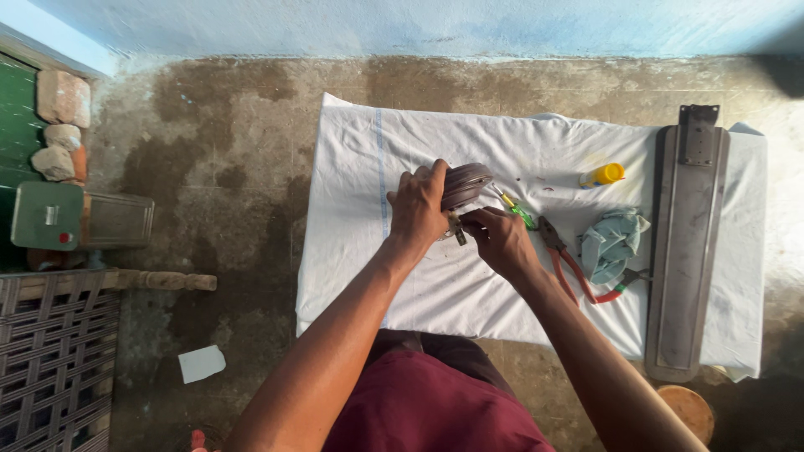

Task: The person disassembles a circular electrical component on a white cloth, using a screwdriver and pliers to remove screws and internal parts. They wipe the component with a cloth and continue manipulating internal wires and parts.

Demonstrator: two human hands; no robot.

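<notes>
A round dark grey fan motor housing [467,182] stands on edge on a white cloth [469,293]. My left hand [417,208] grips its near side and holds it upright. Just to the right, my right hand [501,238] is closed around a small metal part [456,228] at the housing's lower edge. A green-handled screwdriver [514,209] lies right behind my right hand. Red-handled pliers [569,266] rest on the cloth to the right of that hand.
A long grey fan blade [687,251] lies along the cloth's right side. A crumpled blue-green rag [611,243] and a small yellow bottle [603,175] sit near it. Bricks [60,117], a metal box [79,219] and a woven mat [54,360] are at left on the stained floor.
</notes>
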